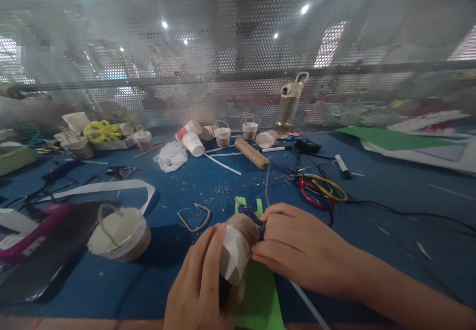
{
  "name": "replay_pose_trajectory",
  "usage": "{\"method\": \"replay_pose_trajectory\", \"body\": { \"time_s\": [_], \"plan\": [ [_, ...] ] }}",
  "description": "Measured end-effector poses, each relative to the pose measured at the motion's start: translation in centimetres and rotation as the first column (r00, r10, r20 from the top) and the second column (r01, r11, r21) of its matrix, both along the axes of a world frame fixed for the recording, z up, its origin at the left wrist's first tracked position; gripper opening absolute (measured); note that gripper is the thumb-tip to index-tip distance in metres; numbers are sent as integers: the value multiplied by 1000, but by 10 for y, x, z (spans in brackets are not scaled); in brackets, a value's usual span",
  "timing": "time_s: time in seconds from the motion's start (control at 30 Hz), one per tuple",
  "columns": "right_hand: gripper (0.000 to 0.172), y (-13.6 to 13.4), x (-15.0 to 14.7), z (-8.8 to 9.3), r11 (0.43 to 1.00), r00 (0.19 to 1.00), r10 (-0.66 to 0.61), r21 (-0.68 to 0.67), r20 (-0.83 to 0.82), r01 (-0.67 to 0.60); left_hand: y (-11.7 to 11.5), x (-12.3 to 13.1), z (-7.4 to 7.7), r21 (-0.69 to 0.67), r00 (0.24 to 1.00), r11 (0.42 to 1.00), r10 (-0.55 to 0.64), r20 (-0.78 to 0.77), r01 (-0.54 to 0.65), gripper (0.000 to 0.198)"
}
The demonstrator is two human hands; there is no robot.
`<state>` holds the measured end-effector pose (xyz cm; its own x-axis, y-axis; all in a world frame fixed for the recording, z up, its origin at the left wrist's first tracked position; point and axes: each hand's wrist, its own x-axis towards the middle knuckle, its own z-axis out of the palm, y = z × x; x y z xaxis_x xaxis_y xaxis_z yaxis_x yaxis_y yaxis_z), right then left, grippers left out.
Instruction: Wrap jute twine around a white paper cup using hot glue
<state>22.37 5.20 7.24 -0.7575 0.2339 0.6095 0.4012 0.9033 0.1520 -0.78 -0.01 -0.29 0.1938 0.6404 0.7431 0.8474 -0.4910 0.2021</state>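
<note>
A blue tabletop point(390, 250), scattered with scraps, runs back to a grey perforated metal screen point(238, 52) with bright lights showing beyond it. Near the screen stand a clear bottle with a cream lid point(287, 112) and several small twine-handled paper baskets; a larger white-and-brown handled paper basket point(138, 238) sits nearer, on the left. The left hand point(199, 280) reaches up from the bottom edge, fingers curled around a small white cup with a twine-wrapped brown end point(234, 258), which lies tilted above a bright green paper strip point(260, 300). The right hand point(301, 246) comes in from the right, forearm low, its fingers bent and nearly closed at the cup's brown end, beside a dark blue tool point(247, 212); whether they grip cup or tool cannot be told. Brown twine point(267, 186) runs down toward this hand.
</note>
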Motion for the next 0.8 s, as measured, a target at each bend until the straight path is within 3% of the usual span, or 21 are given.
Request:
{"method": "replay_pose_trajectory", "body": {
  "time_s": [0.2,0.27,0.37,0.5,0.67,0.8],
  "plan": [
    [35,0,-1,4,1000,1000,-21,-14,10,21,0,-1,-1,-7,1000,1000,-17,4,17,52],
    [27,0,0,7,1000,1000,-24,-18,-13,24,-1,0,-2,-27,999,1000,4,35,-3,50],
    [11,-4,5,13,1000,981,-7,-4,-193,6,-2,2,-1,-84,995,995,53,89,-46,51],
    [32,-7,11,17,996,917,-67,-83,-394,37,-5,4,4,-129,982,991,60,178,-37,52],
    [24,2,17,15,981,974,-79,-191,-213,38,-6,3,9,-164,975,985,84,205,-50,58],
    [16,10,31,6,947,986,-158,-289,-43,139,-6,1,10,-166,975,986,63,214,-27,52]
  ]
}}
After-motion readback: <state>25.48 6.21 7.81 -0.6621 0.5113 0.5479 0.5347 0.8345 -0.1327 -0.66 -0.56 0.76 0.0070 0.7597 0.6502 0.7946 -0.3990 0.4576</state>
